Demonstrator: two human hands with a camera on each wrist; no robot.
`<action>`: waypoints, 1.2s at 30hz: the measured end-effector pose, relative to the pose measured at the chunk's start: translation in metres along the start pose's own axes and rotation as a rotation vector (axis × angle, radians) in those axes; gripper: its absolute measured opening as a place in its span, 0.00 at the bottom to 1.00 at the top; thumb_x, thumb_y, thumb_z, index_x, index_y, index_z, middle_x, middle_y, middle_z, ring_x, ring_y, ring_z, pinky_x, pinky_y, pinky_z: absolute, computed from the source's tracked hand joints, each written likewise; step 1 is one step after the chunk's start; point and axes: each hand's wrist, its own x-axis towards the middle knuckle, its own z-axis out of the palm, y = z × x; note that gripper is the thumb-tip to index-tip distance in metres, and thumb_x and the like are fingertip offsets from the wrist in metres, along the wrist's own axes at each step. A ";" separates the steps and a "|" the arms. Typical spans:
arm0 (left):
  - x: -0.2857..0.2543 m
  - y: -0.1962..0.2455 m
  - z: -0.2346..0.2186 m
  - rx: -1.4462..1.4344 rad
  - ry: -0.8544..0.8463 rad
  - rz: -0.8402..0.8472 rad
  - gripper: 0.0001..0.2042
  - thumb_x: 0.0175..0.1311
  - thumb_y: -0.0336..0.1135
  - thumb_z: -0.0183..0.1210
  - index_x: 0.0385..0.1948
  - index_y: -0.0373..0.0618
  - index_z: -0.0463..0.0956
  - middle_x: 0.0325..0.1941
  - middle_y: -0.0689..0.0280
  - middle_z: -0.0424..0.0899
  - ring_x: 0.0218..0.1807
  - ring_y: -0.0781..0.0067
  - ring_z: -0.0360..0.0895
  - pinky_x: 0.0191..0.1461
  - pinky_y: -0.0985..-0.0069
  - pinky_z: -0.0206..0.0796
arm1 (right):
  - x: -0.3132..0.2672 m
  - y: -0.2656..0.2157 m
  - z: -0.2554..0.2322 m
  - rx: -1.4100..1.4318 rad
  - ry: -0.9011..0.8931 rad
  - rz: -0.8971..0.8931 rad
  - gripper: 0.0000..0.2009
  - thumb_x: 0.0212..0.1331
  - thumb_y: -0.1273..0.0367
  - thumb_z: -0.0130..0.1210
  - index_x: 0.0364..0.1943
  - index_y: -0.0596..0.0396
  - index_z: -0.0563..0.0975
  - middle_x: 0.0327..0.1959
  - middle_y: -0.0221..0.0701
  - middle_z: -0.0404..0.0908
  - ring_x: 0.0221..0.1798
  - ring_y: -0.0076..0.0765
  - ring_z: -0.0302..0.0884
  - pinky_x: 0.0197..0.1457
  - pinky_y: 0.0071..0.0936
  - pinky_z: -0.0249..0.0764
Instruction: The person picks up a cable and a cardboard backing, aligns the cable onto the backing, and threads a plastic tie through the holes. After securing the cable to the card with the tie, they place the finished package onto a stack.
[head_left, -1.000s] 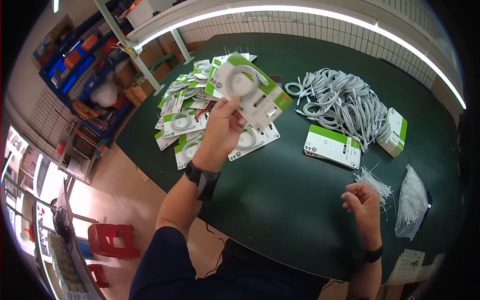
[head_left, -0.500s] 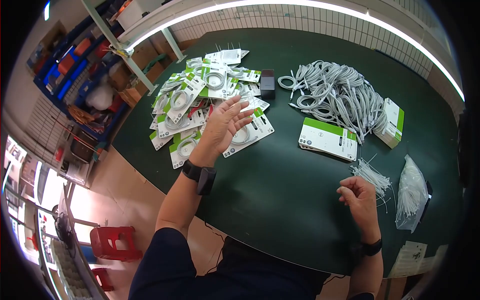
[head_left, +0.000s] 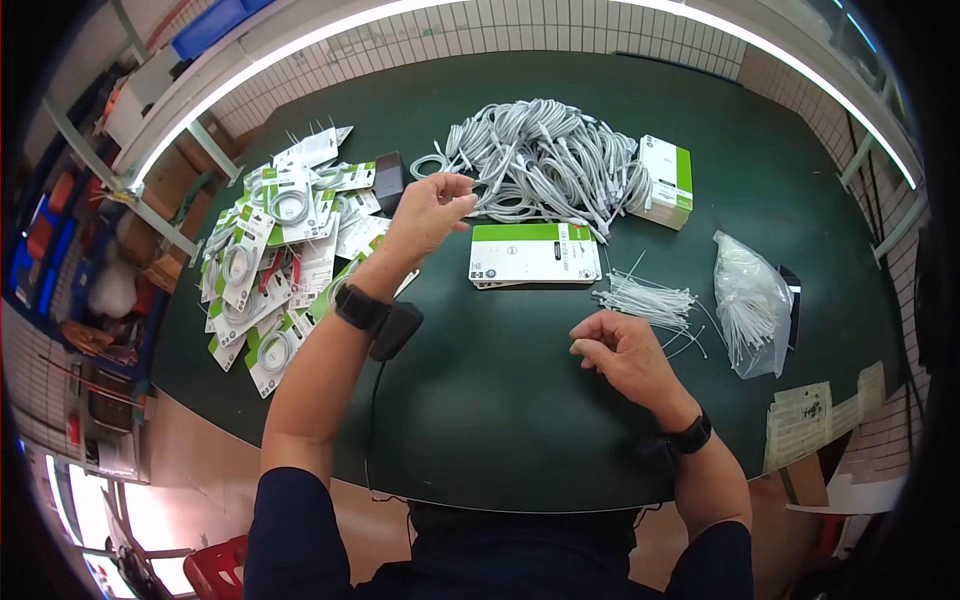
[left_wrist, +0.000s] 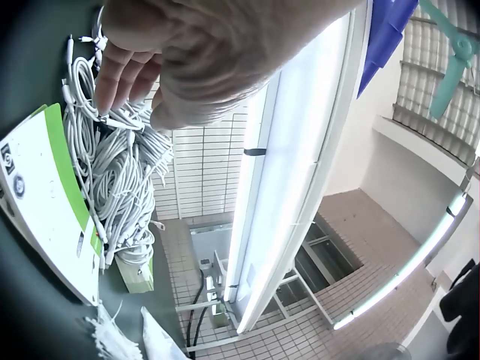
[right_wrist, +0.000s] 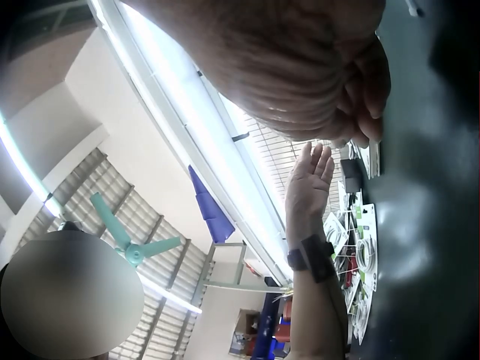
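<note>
My left hand point(head_left: 428, 218) is raised just left of the heap of grey-white cables point(head_left: 545, 160), its fingers loosely bent and holding nothing. In the right wrist view the left hand point(right_wrist: 309, 184) shows its fingers extended. Below the cables lies a small stack of green-and-white cards point(head_left: 535, 254). My right hand point(head_left: 628, 358) hangs over the table with loosely curled, empty fingers, just below the loose white cable ties point(head_left: 650, 303). Carded cables point(head_left: 290, 205) form a pile left of the left hand, with something red among them.
A black box point(head_left: 389, 183) stands beside the carded pile. A thicker card stack point(head_left: 663, 182) sits right of the cables. A clear bag of ties point(head_left: 750, 310) lies at the right, near paper sheets point(head_left: 798, 425) at the table edge.
The carded cable that my left hand held has been let go onto the pile at the left. The left hand has moved right, toward the cable heap, and the head view has turned right.
</note>
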 end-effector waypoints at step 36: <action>-0.112 0.029 0.123 0.728 0.117 1.131 0.22 0.48 0.29 0.73 0.50 0.50 0.88 0.37 0.70 0.81 0.45 0.66 0.83 0.43 0.70 0.70 | -0.015 -0.032 -0.008 0.399 0.069 -0.081 0.19 0.78 0.66 0.56 0.64 0.65 0.77 0.44 0.32 0.87 0.36 0.19 0.80 0.39 0.18 0.78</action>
